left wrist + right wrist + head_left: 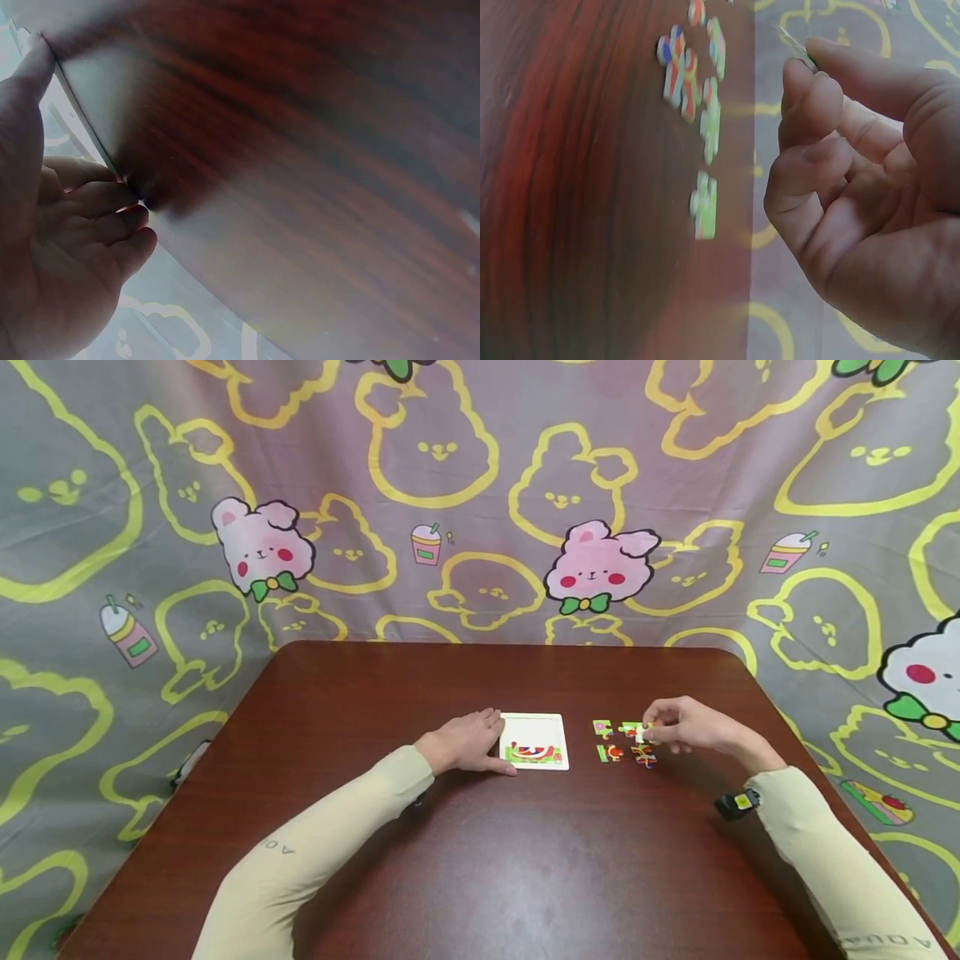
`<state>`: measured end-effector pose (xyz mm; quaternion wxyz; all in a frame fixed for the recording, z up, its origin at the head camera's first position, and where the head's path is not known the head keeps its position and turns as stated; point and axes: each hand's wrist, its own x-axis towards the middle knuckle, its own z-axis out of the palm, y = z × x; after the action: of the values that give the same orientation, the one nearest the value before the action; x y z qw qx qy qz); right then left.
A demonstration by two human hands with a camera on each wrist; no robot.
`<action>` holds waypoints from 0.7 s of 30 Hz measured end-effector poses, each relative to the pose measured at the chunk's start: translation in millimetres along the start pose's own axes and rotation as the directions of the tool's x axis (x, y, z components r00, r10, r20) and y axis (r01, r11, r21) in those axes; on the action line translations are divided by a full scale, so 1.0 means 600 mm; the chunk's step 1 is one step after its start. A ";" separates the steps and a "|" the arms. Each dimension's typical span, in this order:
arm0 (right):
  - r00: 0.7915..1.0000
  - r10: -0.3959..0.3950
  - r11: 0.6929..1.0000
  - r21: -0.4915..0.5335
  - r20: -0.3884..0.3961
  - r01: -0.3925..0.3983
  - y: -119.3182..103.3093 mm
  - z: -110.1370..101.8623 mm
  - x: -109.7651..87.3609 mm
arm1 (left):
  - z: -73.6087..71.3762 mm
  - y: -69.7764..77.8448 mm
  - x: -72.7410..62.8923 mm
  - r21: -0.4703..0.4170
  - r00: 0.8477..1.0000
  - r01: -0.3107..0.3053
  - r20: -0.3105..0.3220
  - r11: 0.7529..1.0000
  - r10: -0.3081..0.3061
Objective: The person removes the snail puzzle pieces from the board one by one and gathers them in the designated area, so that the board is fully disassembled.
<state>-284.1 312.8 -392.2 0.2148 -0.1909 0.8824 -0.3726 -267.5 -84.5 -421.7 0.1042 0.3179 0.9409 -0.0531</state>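
In the head view my left hand [467, 743] rests against the left side of a white puzzle tray [531, 730], its thumb along the near corner. The left wrist view shows its fingers [112, 202] extended at the tray's edge. Joined, colourful pieces [532, 754] fill the tray's near strip; its upper part is bare white. To the right, my right hand [693, 725] pinches a thin puzzle piece [798, 49] between thumb and fingertips, above the table. This piece is seen edge-on in the right wrist view, so its picture is hidden.
Several loose puzzle pieces lie right of the tray, among them a green one with a pink spot [602, 727] and a red-and-blue striped one [679, 71]. They rest on a brown wooden table [480, 860]. A patterned curtain [465, 527] hangs behind.
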 end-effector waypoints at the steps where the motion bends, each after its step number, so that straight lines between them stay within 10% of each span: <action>1: 1.000 0.007 1.000 -0.005 0.000 -0.007 0.004 -0.002 -0.003 | 0.000 0.000 0.000 0.002 1.000 0.000 0.001 1.000 0.000; 21: 0.998 0.044 0.998 -0.035 0.037 -0.043 0.060 -0.015 -0.042 | 0.002 -0.002 0.000 -0.012 1.000 -0.003 0.003 1.000 0.004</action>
<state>-274.2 354.1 -407.2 0.2364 -0.1823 0.8883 -0.3491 -268.0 -85.7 -422.8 0.1075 0.3188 0.9405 -0.0478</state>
